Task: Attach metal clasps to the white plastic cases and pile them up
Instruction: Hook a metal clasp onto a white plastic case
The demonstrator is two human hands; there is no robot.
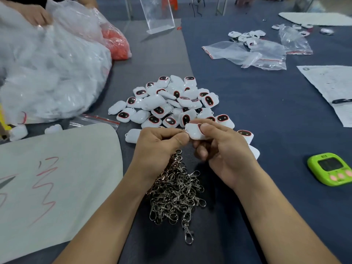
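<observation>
Cases (171,103) lie heaped at the far middle of the desk (276,115), and metal clasps (175,191) sit in a tangle just nearer us, so both stocks feed the same working spot. Our right grip (224,149) is curled round one white case (194,133), thumb over its dark window, holding it just above the near edge of the heap with one end turned left. Our left grip (160,141) pinches something small against that end. We judge it to be a clasp going onto the case's loop, though the fingers hide it. We hold the pair raised and close together, probably to see the tiny loop. A green timer (331,168) rests at right, well apart.
</observation>
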